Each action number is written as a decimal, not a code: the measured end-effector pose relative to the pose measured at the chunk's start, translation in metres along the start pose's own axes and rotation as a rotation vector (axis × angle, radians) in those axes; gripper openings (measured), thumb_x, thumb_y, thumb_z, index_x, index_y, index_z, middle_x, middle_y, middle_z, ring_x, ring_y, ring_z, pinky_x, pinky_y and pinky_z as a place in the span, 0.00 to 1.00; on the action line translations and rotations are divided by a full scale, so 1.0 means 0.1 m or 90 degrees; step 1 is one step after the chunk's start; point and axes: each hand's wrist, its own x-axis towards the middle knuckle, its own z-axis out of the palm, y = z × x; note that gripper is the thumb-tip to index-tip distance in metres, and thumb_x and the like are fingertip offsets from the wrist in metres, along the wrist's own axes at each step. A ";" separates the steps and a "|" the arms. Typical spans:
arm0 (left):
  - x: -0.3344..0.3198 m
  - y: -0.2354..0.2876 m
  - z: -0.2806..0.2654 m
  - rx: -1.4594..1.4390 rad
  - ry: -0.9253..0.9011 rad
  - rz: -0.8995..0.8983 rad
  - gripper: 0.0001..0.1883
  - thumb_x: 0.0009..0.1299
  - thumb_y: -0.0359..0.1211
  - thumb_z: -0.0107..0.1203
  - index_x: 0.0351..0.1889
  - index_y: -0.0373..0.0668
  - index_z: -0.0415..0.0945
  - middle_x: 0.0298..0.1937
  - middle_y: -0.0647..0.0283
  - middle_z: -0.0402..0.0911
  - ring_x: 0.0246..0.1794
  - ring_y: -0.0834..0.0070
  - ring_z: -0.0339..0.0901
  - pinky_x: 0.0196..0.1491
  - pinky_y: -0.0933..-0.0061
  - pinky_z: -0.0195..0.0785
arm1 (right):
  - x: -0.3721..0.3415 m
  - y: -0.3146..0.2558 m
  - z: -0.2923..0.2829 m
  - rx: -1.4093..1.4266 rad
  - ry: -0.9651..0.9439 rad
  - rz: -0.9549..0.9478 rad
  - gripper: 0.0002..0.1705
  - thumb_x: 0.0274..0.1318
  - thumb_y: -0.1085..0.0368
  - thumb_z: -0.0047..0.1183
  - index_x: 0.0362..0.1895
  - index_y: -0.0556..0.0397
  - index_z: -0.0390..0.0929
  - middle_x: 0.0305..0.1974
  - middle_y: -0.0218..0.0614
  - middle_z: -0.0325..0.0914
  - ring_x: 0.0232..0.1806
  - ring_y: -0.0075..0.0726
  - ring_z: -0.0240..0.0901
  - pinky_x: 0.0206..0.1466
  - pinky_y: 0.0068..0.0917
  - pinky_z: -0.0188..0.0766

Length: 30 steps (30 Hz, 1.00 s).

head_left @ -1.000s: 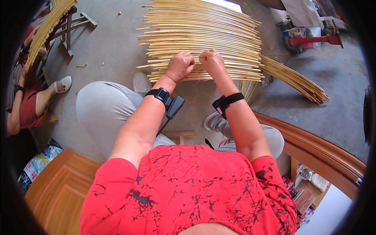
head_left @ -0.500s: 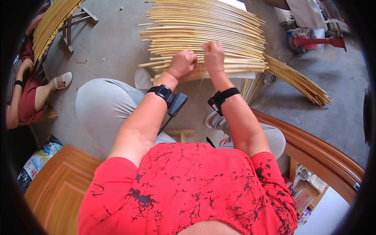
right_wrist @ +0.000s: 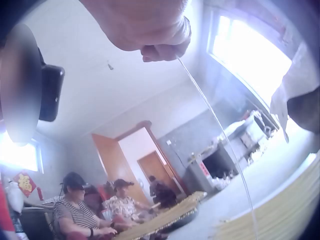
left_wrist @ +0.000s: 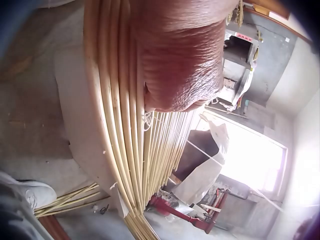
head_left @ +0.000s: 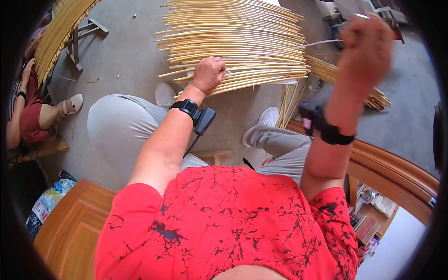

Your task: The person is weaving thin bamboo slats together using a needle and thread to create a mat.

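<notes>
Long thin pale sticks (head_left: 233, 37) lie side by side as a mat in the head view. At the near edge of the mat my left hand (head_left: 208, 74) grips the sticks, fingers curled, beside a small loop of white string (left_wrist: 147, 121) in the left wrist view. My right hand (head_left: 366, 49) is raised off to the right, blurred, with fingers curled round a white string (head_left: 322, 42) that runs back to the mat. From the right hand (right_wrist: 162, 45) that string (right_wrist: 220, 122) hangs taut in the right wrist view.
A bundle of sticks (head_left: 326, 70) extends right of the mat. Wooden furniture (head_left: 74, 224) stands at lower left, a wooden rail (head_left: 392, 163) at right. Other people sit at the left by another stick mat (head_left: 60, 37). A red metal stand (left_wrist: 180, 216) is beyond.
My right hand has left the mat and swung up and right, drawing the string out. My left hand has shifted slightly left and stays at the near edge.
</notes>
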 end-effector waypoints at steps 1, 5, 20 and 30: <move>0.00 0.01 0.00 0.000 0.000 0.006 0.03 0.51 0.29 0.53 0.20 0.43 0.71 0.25 0.64 0.73 0.32 0.64 0.70 0.36 0.66 0.64 | 0.15 -0.09 -0.29 -0.352 -0.034 -0.244 0.03 0.50 0.76 0.43 0.28 0.58 0.69 0.21 0.33 0.67 0.17 0.21 0.56 0.19 0.14 0.54; 0.00 -0.01 0.01 0.016 0.018 0.011 0.03 0.52 0.29 0.53 0.20 0.42 0.71 0.25 0.63 0.73 0.32 0.64 0.70 0.37 0.66 0.64 | 0.42 -0.75 -0.70 -0.472 0.129 -0.346 0.07 0.49 0.72 0.42 0.20 0.55 0.63 0.18 0.28 0.58 0.16 0.20 0.49 0.18 0.15 0.46; -0.01 -0.04 0.08 0.089 0.055 0.032 0.03 0.53 0.30 0.53 0.19 0.43 0.74 0.26 0.65 0.75 0.33 0.66 0.71 0.38 0.67 0.65 | 0.13 -1.67 -1.00 -0.095 0.232 -0.403 0.14 0.50 0.73 0.43 0.14 0.50 0.59 0.16 0.23 0.52 0.16 0.20 0.46 0.21 0.17 0.46; 0.05 -0.01 0.03 0.150 -0.012 -0.102 0.04 0.51 0.33 0.57 0.23 0.44 0.75 0.28 0.64 0.73 0.37 0.65 0.68 0.40 0.66 0.64 | 0.00 -1.50 -1.27 0.135 0.088 -0.168 0.04 0.50 0.72 0.43 0.24 0.55 0.66 0.21 0.31 0.61 0.19 0.21 0.54 0.19 0.14 0.51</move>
